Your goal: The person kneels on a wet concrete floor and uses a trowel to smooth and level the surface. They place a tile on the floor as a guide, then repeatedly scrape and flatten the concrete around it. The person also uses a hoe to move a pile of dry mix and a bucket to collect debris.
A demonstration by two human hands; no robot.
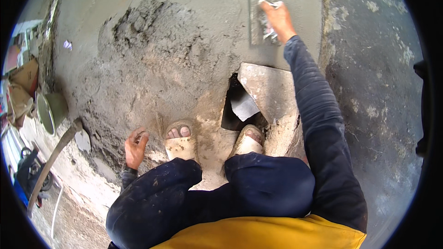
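Observation:
With my right arm stretched far forward, my right hand (279,20) is closed round the handle of a long flat plastering trowel (254,23). The trowel's blade lies on smooth wet cement (207,0) and looks slightly blurred. My left hand (135,148) hangs beside my left knee, fingers loosely curled, thumb apart, nothing in it. Between the hands, a rough, lumpy patch of mortar (143,23) rises from the smoother surface. My feet in pale, dirty sandals (181,146) stand at the near edge of the cement.
Just ahead of my right foot is a dark hole (229,117), partly covered by a broken slab (270,87). A green bucket (53,110) and a curved hose or pipe (55,154) are at the left. Darker stained floor (374,87) runs along the right.

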